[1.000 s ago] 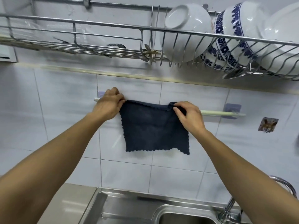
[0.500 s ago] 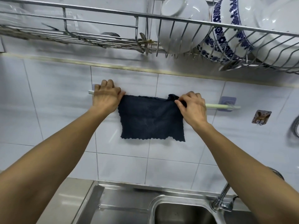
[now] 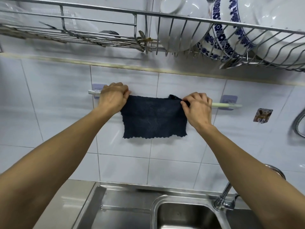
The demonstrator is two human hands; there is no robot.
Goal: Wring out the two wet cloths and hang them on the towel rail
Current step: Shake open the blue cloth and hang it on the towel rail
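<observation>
My left hand (image 3: 113,96) grips the top left corner of the dark cloth (image 3: 154,119), fingers curled over it at the towel rail (image 3: 226,105). My right hand (image 3: 198,107) pinches the top right corner between thumb and fingers. The cloth hangs flat over the rail against the tiled wall (image 3: 57,100), above the sink (image 3: 181,215).

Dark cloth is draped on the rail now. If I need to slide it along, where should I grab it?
Probably pinch the cloth at its two top corners, coming from the front. It hangs flat over the rail, folded there, and the left hand and right hand already hold those corners.
</observation>
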